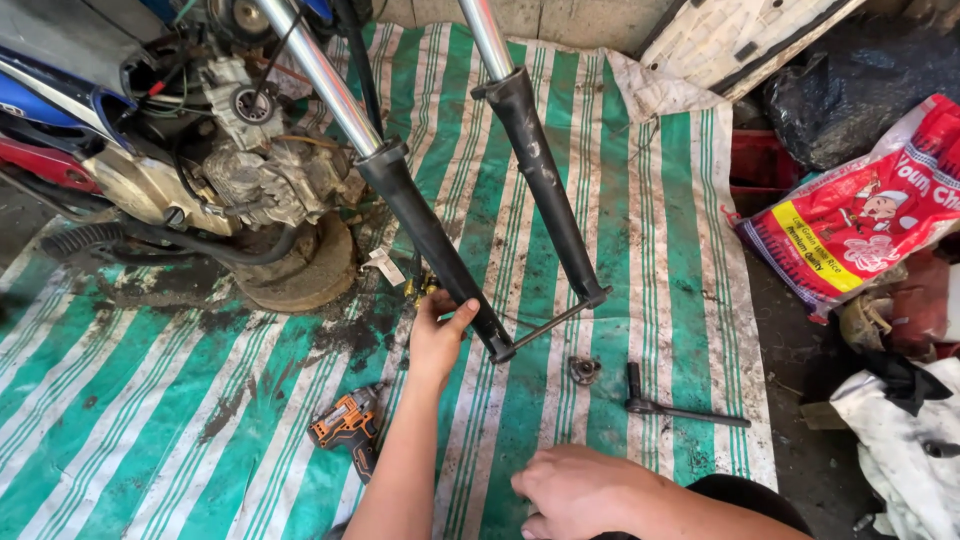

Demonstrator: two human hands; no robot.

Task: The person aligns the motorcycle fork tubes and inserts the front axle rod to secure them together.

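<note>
A motorcycle front fork stands over a green-and-white striped tarp point(150, 400). Its left black leg point(430, 245) and right black leg point(545, 185) are joined at the bottom by a thin axle rod point(550, 322). My left hand point(438, 335) reaches up beside the lower end of the left leg, fingers apart, touching or nearly touching it, holding nothing I can see. My right hand point(580, 490) rests low near the frame's bottom edge, fingers curled under; whether it holds anything is hidden.
An orange cordless driver point(345, 425) lies on the tarp left of my forearm. A small round metal part point(584, 370) and a black socket wrench point(680, 405) lie to the right. The engine point(260, 170) sits at upper left, a red printed sack point(860, 215) at right.
</note>
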